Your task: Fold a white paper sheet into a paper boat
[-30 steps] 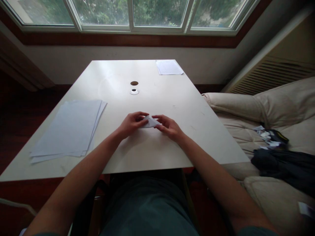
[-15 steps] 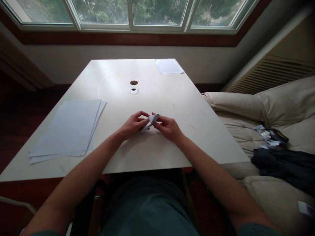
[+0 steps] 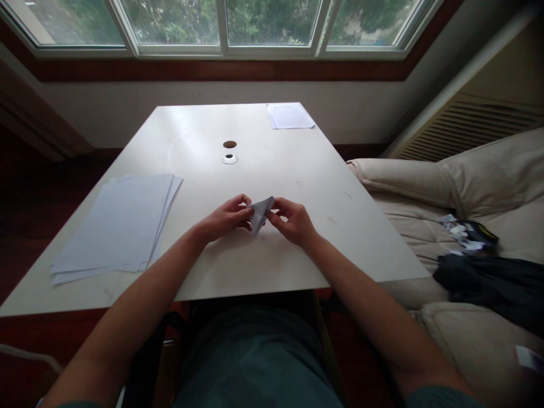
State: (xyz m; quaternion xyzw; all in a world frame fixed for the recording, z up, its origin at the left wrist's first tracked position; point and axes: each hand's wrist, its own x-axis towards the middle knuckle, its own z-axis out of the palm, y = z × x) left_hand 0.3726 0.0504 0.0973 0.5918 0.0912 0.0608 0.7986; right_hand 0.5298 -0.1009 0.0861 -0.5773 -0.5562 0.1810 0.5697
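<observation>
A small folded piece of white paper is raised just above the white table, tilted on edge between both hands. My left hand pinches its left side with curled fingers. My right hand pinches its right side, thumb and fingertips closed on the fold. Both forearms reach in from the near edge of the table.
A stack of white sheets lies on the table's left side. Another sheet sits at the far right corner. A cable hole and its loose cap are mid-table. A beige couch with dark clothing stands right.
The folded paper has been lifted from lying flat on the table and turned up on edge between the two hands. The hands stayed close together at the same spot.
</observation>
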